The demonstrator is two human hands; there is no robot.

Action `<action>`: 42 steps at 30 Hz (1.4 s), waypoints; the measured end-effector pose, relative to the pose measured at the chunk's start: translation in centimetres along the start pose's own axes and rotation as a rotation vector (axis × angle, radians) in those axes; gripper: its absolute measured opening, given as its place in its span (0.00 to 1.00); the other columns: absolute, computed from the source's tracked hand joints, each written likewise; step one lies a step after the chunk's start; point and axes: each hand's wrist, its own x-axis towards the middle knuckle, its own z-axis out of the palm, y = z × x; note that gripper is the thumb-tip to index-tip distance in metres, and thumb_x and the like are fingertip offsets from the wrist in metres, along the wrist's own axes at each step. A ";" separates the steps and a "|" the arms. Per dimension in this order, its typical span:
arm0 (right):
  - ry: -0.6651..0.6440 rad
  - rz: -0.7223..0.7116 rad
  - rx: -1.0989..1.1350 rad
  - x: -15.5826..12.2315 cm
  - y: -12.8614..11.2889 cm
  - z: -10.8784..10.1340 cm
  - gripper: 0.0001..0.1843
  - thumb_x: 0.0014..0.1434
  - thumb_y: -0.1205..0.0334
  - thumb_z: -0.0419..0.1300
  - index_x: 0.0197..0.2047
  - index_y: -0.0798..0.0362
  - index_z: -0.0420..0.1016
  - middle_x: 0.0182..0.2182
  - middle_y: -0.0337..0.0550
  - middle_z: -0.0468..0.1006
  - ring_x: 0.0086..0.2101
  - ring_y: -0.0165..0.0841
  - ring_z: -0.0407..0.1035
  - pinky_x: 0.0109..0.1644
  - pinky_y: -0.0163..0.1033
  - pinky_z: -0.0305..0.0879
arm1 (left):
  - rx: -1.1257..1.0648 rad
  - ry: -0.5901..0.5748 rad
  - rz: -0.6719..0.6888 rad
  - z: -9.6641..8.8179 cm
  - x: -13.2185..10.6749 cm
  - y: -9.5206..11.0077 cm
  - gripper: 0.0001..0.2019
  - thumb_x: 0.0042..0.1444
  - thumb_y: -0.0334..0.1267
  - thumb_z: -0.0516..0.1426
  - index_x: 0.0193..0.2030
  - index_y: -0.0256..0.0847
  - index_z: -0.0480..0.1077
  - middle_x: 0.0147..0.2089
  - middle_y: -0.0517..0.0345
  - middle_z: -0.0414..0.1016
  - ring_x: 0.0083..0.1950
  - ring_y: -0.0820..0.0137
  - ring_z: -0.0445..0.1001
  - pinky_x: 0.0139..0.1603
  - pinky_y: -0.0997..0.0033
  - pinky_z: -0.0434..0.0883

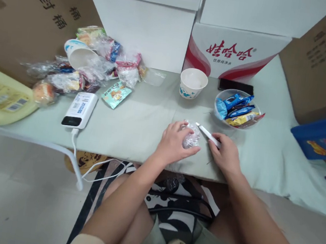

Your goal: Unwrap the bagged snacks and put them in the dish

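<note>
- Pale green cloth (138, 131) bears a paper cup (189, 91).
- Left hand (174, 142) grips a crumpled clear-plastic bundle (191, 140) between thumb and fingers.
- Right hand (226, 152) clasps a slim white tool (208, 134), its tip beside the bundle.

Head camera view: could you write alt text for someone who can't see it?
A person's left hand holds crinkled clear plastic over a pale green cloth, while the right hand points a slim white tool toward it. Beyond the hands stand a paper cup and a clear bowl of wrapped snacks; a power bank and packets lie to the left.
</note>
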 end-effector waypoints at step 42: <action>-0.043 -0.106 -0.030 -0.8 -2.5 -0.7 0.25 0.63 0.56 0.56 0.62 0.52 0.69 0.52 0.54 0.79 0.47 0.48 0.72 0.48 0.50 0.64 | 0.108 0.238 0.005 -3.8 -0.7 -3.5 0.06 0.54 0.41 0.59 0.37 0.44 0.74 0.50 0.51 0.80 0.61 0.57 0.73 0.68 0.52 0.63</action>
